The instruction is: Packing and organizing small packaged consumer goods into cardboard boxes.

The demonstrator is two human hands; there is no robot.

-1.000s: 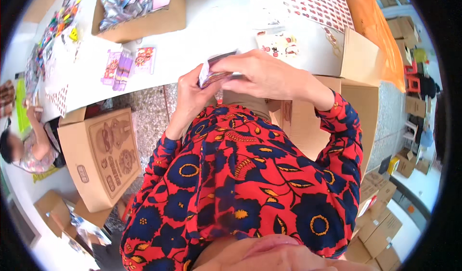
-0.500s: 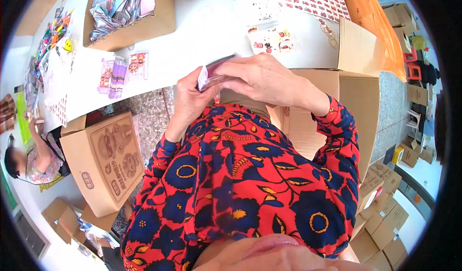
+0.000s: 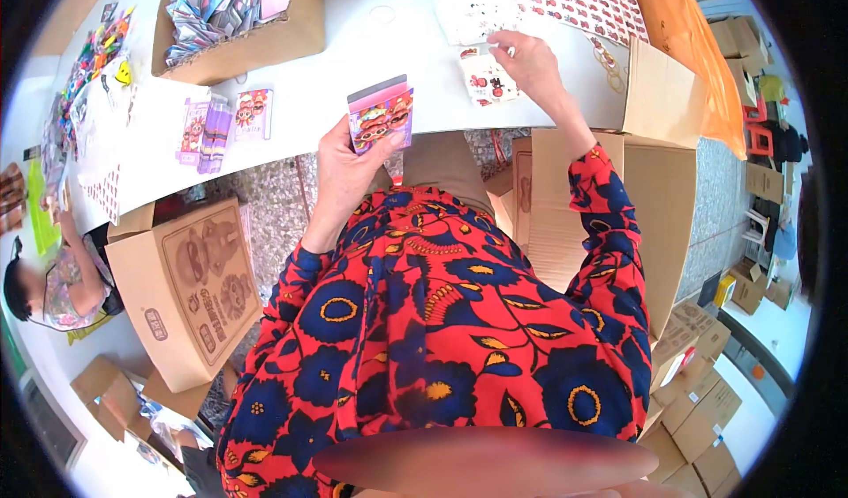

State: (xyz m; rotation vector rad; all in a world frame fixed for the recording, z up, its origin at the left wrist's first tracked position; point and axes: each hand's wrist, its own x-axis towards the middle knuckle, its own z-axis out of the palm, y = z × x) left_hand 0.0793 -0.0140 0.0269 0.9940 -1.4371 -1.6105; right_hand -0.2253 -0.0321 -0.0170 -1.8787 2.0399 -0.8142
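In my left hand (image 3: 340, 167) is a small purple and pink illustrated packet (image 3: 382, 116), held upright with the thumb across its front. A dark flap shows at its top. My right hand (image 3: 530, 60) reaches over the table, its fingertips bent together above a stack of small printed sticker sheets (image 3: 488, 78). Whether a sheet is pinched in them is too small to make out. White sheets with small prints (image 3: 473, 12) lie just beyond. To the left, a row of purple packets (image 3: 208, 136) leans beside a single flat illustrated card (image 3: 253, 114).
An open carton (image 3: 256, 52) full of folded packets stands at the back left. A larger open carton (image 3: 658, 233) is at my right, by an orange bag (image 3: 680, 47). Below the table's left edge stands a printed carton (image 3: 190, 295). Another person (image 3: 71, 277) sits at far left.
My hands have parted. The right hand has left the packet and moved forward and right to the sticker sheets. The packet now stands upright in my left hand, its printed front showing.
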